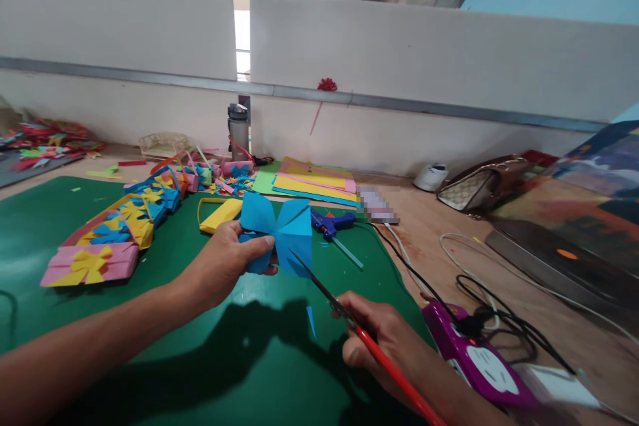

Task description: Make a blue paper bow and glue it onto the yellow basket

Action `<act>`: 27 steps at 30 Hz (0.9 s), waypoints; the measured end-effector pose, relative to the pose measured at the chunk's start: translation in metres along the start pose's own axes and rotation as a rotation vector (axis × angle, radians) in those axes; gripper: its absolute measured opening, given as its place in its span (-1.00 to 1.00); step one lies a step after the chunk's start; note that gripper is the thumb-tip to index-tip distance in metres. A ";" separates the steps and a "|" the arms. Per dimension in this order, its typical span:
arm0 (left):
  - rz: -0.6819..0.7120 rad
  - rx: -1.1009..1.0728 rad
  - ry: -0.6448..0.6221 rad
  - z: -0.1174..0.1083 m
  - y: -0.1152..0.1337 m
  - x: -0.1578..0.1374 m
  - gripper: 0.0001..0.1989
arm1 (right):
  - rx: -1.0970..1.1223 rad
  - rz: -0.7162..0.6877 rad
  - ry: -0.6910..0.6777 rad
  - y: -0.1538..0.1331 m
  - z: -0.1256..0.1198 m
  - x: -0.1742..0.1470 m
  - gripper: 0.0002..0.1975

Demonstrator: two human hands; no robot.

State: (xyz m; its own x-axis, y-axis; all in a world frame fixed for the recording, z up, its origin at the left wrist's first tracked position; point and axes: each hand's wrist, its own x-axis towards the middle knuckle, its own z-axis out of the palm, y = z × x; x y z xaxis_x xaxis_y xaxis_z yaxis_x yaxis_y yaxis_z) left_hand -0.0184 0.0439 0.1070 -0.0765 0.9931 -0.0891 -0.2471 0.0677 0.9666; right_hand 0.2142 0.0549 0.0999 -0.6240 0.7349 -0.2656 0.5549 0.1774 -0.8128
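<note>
I look down on the desk (pixel 424 223), much of it under a green mat (pixel 30 213). A row of paper bags (pixel 127 216) runs along the mat's left side, a pink one nearest me. Coloured sheets (pixel 319 180) lie stacked at the far edge, and a purple power strip (pixel 474 356) sits at right. My right grip (pixel 384 326) is closed round the red-handled scissors (pixel 372 343). My left grip (pixel 227 253) pinches the blue paper (pixel 294 243), thumb in front, raised over the mat; the scissors' tip overlaps its lower right petal, though I cannot tell whether it cuts in. A blue glue gun (pixel 327 221) lies beyond, to the right, and a blue sliver (pixel 311 321) lies nearer me.
</note>
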 end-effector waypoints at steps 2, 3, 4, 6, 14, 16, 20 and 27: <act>-0.004 -0.013 0.005 0.001 0.001 -0.001 -0.81 | -0.010 0.004 0.016 -0.001 0.000 0.000 -0.84; -0.004 -0.019 0.004 0.001 0.001 -0.001 -0.82 | -0.009 0.007 0.022 0.000 0.001 0.000 -0.84; -0.004 -0.021 0.001 0.001 0.001 -0.001 -0.82 | -0.006 0.009 0.023 0.000 0.001 0.000 -0.83; -0.003 -0.024 -0.008 0.001 0.001 -0.002 -0.83 | -0.003 0.003 0.026 0.002 0.001 -0.001 -0.83; 0.001 -0.051 -0.040 -0.001 0.002 -0.002 -0.83 | -0.094 -0.083 0.059 0.007 -0.001 -0.001 -0.86; 0.014 -0.060 -0.049 -0.002 0.002 -0.002 -0.84 | -0.098 -0.084 0.042 0.005 -0.002 -0.002 -0.82; 0.028 -0.065 -0.060 -0.002 0.002 -0.002 -0.85 | -0.041 -0.074 -0.012 0.002 -0.002 -0.004 -0.77; 0.030 -0.041 -0.082 0.002 0.000 -0.004 -0.82 | 0.059 -0.062 -0.038 0.005 -0.001 -0.003 -0.71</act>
State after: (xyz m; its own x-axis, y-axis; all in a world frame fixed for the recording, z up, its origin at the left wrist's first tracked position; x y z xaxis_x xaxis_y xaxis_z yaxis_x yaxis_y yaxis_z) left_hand -0.0166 0.0397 0.1081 -0.0051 0.9992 -0.0387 -0.2856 0.0356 0.9577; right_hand 0.2196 0.0541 0.0968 -0.6777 0.6977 -0.2324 0.4817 0.1824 -0.8572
